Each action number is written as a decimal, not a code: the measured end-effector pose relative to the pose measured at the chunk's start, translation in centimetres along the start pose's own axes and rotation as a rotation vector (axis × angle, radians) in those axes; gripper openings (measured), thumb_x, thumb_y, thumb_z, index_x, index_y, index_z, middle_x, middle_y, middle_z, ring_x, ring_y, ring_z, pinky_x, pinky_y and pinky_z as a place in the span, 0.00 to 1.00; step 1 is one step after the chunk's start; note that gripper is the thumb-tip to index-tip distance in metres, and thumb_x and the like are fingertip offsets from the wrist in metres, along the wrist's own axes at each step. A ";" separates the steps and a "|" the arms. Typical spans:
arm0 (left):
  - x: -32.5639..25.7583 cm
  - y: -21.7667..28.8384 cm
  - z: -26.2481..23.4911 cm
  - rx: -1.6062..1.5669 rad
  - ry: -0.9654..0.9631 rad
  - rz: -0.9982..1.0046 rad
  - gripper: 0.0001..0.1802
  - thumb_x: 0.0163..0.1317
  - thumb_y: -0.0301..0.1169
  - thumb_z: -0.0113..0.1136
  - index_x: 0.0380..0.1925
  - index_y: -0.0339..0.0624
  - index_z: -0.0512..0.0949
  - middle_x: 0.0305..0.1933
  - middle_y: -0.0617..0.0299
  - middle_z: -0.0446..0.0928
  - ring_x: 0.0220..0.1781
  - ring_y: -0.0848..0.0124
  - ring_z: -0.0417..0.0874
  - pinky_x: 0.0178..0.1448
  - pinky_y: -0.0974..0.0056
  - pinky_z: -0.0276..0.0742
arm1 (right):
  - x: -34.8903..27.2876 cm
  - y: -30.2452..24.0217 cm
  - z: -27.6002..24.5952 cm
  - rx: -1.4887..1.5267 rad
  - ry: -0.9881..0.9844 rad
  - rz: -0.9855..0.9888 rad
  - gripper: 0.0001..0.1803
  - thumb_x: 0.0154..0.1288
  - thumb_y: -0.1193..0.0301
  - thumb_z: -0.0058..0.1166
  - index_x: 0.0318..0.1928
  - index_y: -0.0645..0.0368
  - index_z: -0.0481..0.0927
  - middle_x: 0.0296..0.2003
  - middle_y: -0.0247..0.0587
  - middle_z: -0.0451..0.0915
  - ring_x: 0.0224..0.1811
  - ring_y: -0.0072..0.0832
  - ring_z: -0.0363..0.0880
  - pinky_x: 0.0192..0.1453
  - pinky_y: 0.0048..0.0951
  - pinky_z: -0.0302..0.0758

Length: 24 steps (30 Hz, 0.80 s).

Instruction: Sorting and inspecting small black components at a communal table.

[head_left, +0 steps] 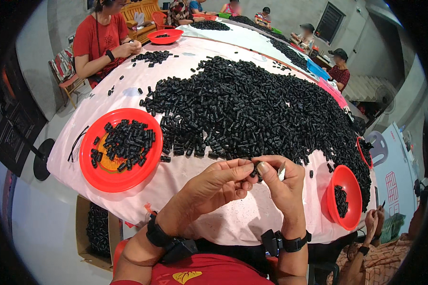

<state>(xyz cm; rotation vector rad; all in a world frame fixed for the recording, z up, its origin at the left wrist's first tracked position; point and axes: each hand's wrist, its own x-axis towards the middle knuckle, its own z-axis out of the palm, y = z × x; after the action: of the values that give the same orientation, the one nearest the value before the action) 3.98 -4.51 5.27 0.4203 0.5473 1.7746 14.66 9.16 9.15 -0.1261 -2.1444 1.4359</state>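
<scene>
My left hand pinches a small black cylindrical part between thumb and forefinger, its other fingers loosely curled. Against it presses the thumb of my right hand, which is closed on a pale, thin blade-like piece; its exact kind is unclear. Both hands meet over the near edge of the table, just short of a wide heap of black cylindrical parts. To the left, a round red basin holds more of these parts.
A red bowl with black parts stands at the right edge. Below the table at left is a cardboard box of parts. A co-worker in red sits far left; another person's hands are at lower right. Dark crumbs dot the pink tablecloth.
</scene>
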 end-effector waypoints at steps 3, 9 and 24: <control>0.1 0.0 0.1 -0.013 -0.010 -0.024 0.15 0.64 0.33 0.60 0.48 0.39 0.75 0.36 0.67 0.76 0.35 0.81 0.74 0.40 0.76 0.72 | 0.0 0.2 -0.1 0.002 -0.008 0.000 0.08 0.64 0.74 0.58 0.41 0.65 0.83 0.30 0.35 0.83 0.32 0.16 0.78 0.37 0.18 0.74; 0.1 0.0 -0.5 -0.039 -0.062 -0.039 0.16 0.64 0.32 0.60 0.49 0.38 0.74 0.37 0.67 0.75 0.34 0.81 0.73 0.40 0.75 0.72 | -0.1 -0.6 -0.2 -0.117 0.060 -0.025 0.11 0.58 0.67 0.66 0.33 0.63 0.81 0.26 0.33 0.82 0.27 0.13 0.76 0.28 0.16 0.71; 0.0 0.1 -0.3 0.076 -0.017 0.016 0.17 0.64 0.32 0.59 0.51 0.39 0.72 0.44 0.65 0.77 0.37 0.81 0.76 0.43 0.73 0.73 | 0.0 0.7 -0.6 -0.625 -0.028 -0.205 0.28 0.48 0.42 0.64 0.25 0.56 0.75 0.14 0.36 0.74 0.15 0.32 0.76 0.19 0.29 0.68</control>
<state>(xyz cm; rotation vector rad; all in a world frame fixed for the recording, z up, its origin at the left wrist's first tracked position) 3.70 -4.62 5.06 0.4929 0.6021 1.7687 14.84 9.91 8.70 -0.1098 -2.4759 0.6240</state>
